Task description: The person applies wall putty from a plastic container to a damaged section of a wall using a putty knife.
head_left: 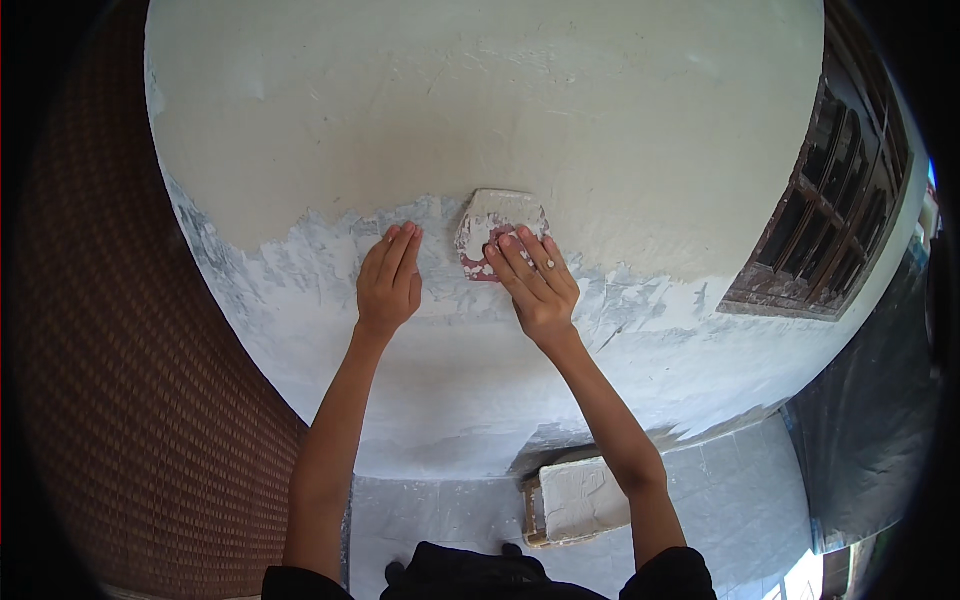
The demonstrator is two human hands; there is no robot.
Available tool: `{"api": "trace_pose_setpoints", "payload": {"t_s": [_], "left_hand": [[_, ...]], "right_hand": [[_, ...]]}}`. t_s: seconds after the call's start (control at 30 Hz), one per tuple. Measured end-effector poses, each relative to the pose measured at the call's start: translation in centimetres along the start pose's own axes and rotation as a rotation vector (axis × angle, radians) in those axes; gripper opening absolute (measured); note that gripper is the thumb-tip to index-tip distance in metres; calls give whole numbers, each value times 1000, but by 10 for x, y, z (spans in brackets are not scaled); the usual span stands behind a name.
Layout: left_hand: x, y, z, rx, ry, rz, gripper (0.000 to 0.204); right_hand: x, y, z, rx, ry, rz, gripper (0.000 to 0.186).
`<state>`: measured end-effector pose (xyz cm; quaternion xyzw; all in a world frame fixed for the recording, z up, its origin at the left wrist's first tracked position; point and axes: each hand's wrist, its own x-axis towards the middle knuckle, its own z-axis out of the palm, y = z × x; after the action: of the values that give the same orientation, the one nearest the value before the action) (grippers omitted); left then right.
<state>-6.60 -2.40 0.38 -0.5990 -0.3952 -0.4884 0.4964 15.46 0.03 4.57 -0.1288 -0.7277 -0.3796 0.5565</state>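
Note:
My right hand (540,285) grips a plaster-crusted, pink-red flat scraper (500,205), fingers pressed over its face, against the wall (480,110). To its left, my left hand (390,280) holds nothing; its straightened fingers lie close together and flat at the patchy band. This band of white and grey plaster (630,300) runs across the wall below the smoother cream coat.
A dark wooden barred window (820,210) is at the right. Brown woven matting (140,380) lines the left side. On the grey tiled floor (420,510) below stands a board with white compound (580,500). Dark sheeting (860,430) hangs at the far right.

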Motion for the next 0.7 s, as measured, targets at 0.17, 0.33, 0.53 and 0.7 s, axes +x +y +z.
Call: {"api": "trace_pose_setpoints", "payload": {"t_s": [0.17, 0.33, 0.53, 0.7], "left_hand": [[0, 1, 0, -9, -1, -2, 42], [1, 0, 0, -4, 2, 4, 41], [-1, 1, 0, 0, 9, 7, 41], [-1, 1, -1, -1, -5, 8, 41]], "right_hand": [[-16, -3, 14, -7, -48, 68, 29], [-38, -7, 10, 24, -115, 81, 30], [-46, -13, -16, 102, -126, 100, 28], [-14, -4, -18, 104, -18, 93, 26]]}}
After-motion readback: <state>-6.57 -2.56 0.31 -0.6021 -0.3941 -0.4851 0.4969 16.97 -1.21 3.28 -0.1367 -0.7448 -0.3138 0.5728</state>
